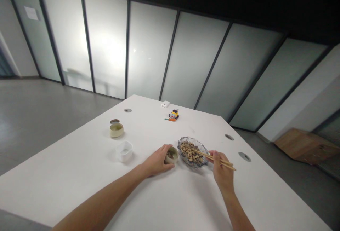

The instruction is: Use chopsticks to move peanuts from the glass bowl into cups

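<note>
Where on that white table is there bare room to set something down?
Bare patches: the white tabletop between the square white plastic tub and yellow toy vehicle, and the stretch between left forearm and right forearm. Crowded: left hand, small round beige bowl, scalloped glass bowl and right hand with wooden chopsticks sit close together.

Seeds (187, 149) in bowl (195, 164); cup (175, 151) just left; container (124, 157) farther left; toy vehicle (174, 114) behind bowl.

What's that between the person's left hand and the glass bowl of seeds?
A small cup: the left hand curls around its side, and the glass bowl stands close beyond it, in the head view.
</note>
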`<state>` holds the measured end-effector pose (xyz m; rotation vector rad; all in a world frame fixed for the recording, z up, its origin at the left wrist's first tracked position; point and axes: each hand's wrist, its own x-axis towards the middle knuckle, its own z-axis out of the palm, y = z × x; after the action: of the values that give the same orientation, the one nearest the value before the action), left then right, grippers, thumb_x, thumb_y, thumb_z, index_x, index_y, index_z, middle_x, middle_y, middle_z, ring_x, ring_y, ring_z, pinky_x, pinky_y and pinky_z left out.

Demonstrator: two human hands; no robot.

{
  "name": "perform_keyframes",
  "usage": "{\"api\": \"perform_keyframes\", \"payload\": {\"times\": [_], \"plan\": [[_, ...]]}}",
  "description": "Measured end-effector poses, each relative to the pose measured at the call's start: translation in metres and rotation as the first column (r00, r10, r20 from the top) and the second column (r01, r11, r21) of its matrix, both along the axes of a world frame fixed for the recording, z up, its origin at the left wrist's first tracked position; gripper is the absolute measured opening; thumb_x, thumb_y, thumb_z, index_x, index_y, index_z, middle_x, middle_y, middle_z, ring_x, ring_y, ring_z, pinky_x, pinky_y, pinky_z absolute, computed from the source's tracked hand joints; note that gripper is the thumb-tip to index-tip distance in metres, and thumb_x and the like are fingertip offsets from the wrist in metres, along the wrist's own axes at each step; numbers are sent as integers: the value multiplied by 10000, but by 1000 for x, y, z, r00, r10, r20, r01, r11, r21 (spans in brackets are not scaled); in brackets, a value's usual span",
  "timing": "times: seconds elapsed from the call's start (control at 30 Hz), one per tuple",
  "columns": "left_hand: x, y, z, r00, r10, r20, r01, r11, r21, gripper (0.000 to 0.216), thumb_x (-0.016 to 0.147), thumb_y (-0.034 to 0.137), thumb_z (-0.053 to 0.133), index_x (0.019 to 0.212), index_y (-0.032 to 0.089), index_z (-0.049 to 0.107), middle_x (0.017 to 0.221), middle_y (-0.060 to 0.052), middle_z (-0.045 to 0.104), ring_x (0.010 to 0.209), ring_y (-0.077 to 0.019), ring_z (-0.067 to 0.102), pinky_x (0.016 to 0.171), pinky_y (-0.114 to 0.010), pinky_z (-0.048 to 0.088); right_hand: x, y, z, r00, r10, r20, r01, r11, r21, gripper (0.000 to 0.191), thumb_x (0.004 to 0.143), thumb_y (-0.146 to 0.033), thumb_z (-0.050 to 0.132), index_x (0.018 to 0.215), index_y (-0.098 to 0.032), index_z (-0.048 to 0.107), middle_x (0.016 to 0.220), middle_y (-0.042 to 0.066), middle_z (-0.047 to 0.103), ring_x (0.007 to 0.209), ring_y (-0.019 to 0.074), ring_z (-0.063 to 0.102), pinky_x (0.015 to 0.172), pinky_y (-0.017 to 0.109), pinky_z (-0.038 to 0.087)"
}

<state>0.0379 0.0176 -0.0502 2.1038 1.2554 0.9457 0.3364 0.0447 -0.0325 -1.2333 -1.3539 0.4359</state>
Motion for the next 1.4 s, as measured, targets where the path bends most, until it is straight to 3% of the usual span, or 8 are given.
{"api": "perform_keyframes", "payload": {"times": [0.13, 0.33, 0.53, 0.83, 1.07, 1.4], "plan": [[0, -1, 2, 1000, 3, 1, -3, 1000, -3, 779, 805, 299, 784, 1501, 226, 440, 1478, -159, 565, 1337, -346, 582, 1171, -507, 453, 1, -1, 1, 999, -38, 35, 37, 999, 4, 645, 883, -825, 545, 916, -202, 709, 918, 96, 759, 730, 262, 763, 699, 382, 588], [-1, 0, 0, 1000, -1, 6, 1, 1000, -6, 785, 807, 304, 791, 1505, 239, 438, 1476, -151, 565, 1336, -342, 581, 1174, -498, 450, 2, -3, 8, 969, -185, 166, 164, 978, 131, 644, 897, -823, 515, 848, -211, 712, 840, 101, 764, 807, 273, 737, 760, 373, 554], [0, 0, 1, 1000, -1, -11, 0, 1000, -18, 790, 822, 313, 783, 1519, 222, 423, 1480, -154, 563, 1340, -335, 577, 1181, -485, 441, 5, 1, 3, 979, -87, 182, 78, 995, 60, 596, 900, -776, 560, 893, -202, 721, 879, 93, 772, 806, 261, 734, 777, 375, 543], [0, -1, 3, 1000, 4, -8, -4, 1000, -12, 786, 811, 307, 786, 1510, 235, 433, 1483, -145, 565, 1341, -334, 578, 1179, -485, 444, 8, 5, -4, 959, -60, 278, 24, 991, 129, 551, 919, -739, 571, 894, -217, 745, 889, 82, 754, 841, 256, 680, 801, 383, 508], [1, 0, 2, 1000, 4, -2, -4, 1000, -8, 791, 813, 309, 787, 1517, 232, 434, 1480, -146, 566, 1342, -331, 578, 1180, -485, 444, 5, 4, 0, 919, 1, 395, -94, 972, 216, 458, 978, -644, 559, 871, -232, 729, 861, 62, 729, 828, 230, 669, 819, 377, 504], [2, 1, 0, 1000, 1, -1, -1, 1000, -1, 793, 813, 305, 788, 1518, 222, 434, 1498, -154, 552, 1364, -333, 562, 1193, -495, 433, 2, 0, 0, 900, -37, 434, -62, 975, 212, 492, 978, -679, 543, 831, -232, 685, 818, 38, 682, 768, 211, 628, 749, 345, 468]]}}
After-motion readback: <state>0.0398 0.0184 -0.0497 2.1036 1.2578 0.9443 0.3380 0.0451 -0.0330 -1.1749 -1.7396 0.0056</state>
